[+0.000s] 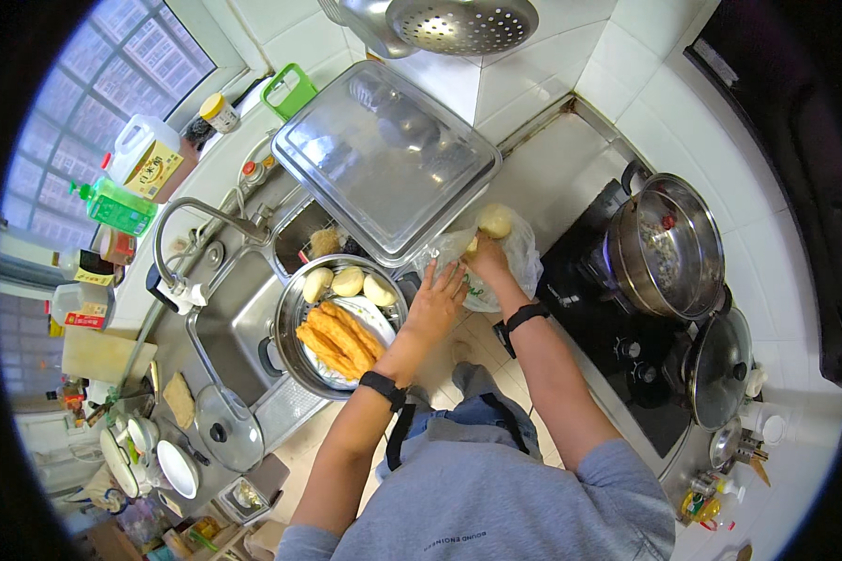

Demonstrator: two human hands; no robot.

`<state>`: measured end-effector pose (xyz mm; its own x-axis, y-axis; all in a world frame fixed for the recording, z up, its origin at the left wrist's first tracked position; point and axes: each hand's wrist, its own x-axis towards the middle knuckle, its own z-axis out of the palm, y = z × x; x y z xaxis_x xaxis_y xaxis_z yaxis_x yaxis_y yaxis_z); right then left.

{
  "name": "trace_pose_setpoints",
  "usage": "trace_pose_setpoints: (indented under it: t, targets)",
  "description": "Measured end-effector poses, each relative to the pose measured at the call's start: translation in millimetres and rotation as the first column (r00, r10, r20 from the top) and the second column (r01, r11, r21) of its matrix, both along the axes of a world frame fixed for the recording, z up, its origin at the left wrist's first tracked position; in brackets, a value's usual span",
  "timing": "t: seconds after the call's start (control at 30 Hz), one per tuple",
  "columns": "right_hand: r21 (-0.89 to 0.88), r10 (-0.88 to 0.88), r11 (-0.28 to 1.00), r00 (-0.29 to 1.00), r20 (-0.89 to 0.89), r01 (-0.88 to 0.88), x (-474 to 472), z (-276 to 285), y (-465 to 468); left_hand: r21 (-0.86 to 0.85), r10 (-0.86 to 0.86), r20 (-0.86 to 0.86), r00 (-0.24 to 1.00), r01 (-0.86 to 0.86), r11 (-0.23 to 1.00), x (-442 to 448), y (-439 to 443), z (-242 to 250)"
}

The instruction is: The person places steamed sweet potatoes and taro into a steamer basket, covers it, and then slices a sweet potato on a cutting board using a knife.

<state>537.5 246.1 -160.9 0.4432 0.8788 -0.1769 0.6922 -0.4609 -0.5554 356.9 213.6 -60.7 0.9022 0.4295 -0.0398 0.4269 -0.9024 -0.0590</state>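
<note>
My left hand (438,298) lies with spread fingers on the near side of a clear plastic bag (523,259). Inside the bag's mouth, my right hand (488,258) has its fingers curled at a pale bun, only a bit of which shows. Another pale round bun (494,221) lies in the bag just beyond. Left of my hands, a steel steamer pot (288,357) holds several pale buns (348,281) along its far side and a patterned plate (375,315) of fried dough sticks (340,340).
A large rectangular lidded pan (386,161) stands beyond the bag. At right, a steel pot (666,245) sits on the lit gas stove (603,308), with a glass lid (723,368) nearby. The sink (231,308) with its faucet (203,203) and another glass lid (229,428) are at left.
</note>
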Motion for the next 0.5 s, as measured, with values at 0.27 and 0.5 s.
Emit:
trace_pose_setpoints:
  t: [0.27, 0.5]
  targets:
    - [0.056, 0.074, 0.997, 0.966, -0.249, -0.062, 12.1, -23.7, 2.8, 0.006, 0.079, -0.021, 0.997, -0.079, 0.997, -0.6, 3.2, -15.2]
    - [0.267, -0.048, 0.949, 0.913, -0.404, 0.168, 35.4, 3.2, -33.2, -0.079, 0.168, -0.053, 0.984, -0.172, 0.982, 2.5, 6.3, -20.9]
